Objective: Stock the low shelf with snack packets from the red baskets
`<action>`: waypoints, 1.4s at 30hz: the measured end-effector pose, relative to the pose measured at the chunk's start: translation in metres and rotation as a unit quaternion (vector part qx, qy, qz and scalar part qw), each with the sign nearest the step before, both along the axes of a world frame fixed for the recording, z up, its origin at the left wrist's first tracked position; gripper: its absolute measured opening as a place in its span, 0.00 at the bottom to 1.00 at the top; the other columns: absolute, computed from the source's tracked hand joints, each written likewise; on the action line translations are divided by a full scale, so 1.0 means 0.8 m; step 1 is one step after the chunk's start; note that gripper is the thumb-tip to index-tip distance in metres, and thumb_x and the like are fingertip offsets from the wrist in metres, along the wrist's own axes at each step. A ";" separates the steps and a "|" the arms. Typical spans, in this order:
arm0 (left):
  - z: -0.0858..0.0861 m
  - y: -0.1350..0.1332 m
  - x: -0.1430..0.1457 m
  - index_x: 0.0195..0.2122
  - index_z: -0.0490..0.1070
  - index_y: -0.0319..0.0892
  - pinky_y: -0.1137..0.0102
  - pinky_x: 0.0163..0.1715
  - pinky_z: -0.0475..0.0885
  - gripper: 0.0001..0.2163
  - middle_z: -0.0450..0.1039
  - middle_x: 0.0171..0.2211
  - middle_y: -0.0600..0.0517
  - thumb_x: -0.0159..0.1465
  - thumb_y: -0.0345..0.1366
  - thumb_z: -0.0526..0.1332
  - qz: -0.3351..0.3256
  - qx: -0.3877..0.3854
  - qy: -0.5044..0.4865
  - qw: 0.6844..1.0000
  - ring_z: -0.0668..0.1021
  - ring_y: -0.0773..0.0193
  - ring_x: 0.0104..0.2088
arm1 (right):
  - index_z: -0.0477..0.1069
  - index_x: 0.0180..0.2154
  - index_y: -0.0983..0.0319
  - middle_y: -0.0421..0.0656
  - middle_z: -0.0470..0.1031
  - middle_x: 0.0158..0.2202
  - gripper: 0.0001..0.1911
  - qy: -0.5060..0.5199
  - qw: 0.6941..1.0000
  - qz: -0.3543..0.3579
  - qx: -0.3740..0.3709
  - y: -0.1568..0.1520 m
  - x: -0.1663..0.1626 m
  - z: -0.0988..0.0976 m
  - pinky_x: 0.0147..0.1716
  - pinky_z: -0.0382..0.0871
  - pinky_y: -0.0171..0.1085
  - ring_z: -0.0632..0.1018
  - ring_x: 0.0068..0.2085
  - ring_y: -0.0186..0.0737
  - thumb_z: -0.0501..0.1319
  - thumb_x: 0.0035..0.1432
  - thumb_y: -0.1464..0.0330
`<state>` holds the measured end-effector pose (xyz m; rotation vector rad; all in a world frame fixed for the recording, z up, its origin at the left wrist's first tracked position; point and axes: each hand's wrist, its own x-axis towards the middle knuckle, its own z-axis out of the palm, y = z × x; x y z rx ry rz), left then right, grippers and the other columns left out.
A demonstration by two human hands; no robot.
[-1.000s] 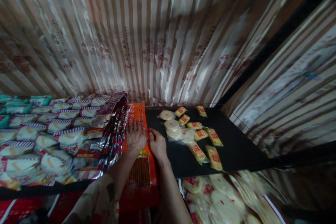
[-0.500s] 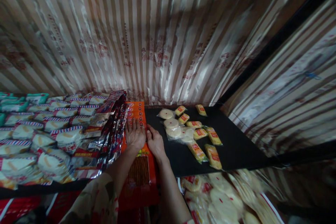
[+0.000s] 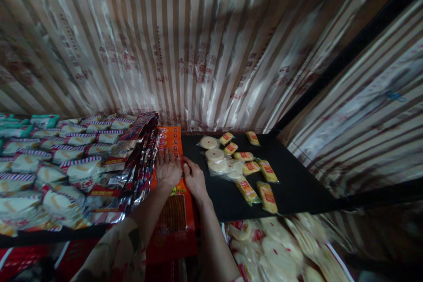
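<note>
My left hand (image 3: pixel 168 168) lies flat, fingers spread, on an orange snack packet (image 3: pixel 172 211) that rests lengthwise on the black shelf (image 3: pixel 297 189). My right hand (image 3: pixel 194 178) rests beside it at the packet's right edge, fingers curled against that edge. A leaning stack of shiny red and silver packets (image 3: pixel 132 163) stands just left of my left hand. To the right of my right hand lie small round white cakes (image 3: pixel 214 158) and yellow wrapped bars (image 3: pixel 251 167), loose on the shelf.
Rows of white packets with red and blue striped edges (image 3: pixel 49 172) fill the shelf's left part, with teal packets (image 3: pixel 20 125) behind. A striped foil sheet (image 3: pixel 185 44) covers the back wall. Below the shelf, a box of round cakes (image 3: pixel 280 251) sits at the right.
Both hands stay on the orange packet, shifted only slightly. The view has drifted a little, so everything sits marginally higher and further left.
</note>
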<state>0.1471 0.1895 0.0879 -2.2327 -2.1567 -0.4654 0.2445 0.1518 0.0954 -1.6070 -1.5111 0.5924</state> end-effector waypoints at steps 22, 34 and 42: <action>0.003 -0.004 -0.004 0.59 0.56 0.35 0.55 0.61 0.46 0.25 0.53 0.62 0.45 0.65 0.42 0.41 -0.023 -0.005 0.012 1.000 0.49 0.50 0.63 | 0.72 0.47 0.61 0.46 0.76 0.44 0.19 -0.038 0.998 -0.041 -0.038 0.006 -0.005 0.009 0.45 0.68 0.38 0.75 0.44 0.41 0.49 0.60 0.64; 0.002 -0.003 -0.005 0.59 0.56 0.35 0.57 0.62 0.43 0.25 0.52 0.62 0.47 0.65 0.43 0.40 -0.023 -0.008 0.018 1.000 0.48 0.52 0.64 | 0.69 0.51 0.62 0.47 0.73 0.48 0.25 0.031 0.995 -0.036 -0.085 0.007 -0.004 0.018 0.49 0.64 0.39 0.73 0.49 0.42 0.45 0.61 0.57; 0.004 -0.005 -0.004 0.60 0.55 0.35 0.57 0.62 0.42 0.26 0.51 0.63 0.48 0.65 0.43 0.40 -0.024 -0.020 0.017 0.999 0.47 0.51 0.64 | 0.68 0.51 0.63 0.49 0.72 0.49 0.27 0.042 0.995 -0.040 -0.080 0.009 -0.003 0.015 0.50 0.63 0.41 0.72 0.51 0.45 0.44 0.61 0.55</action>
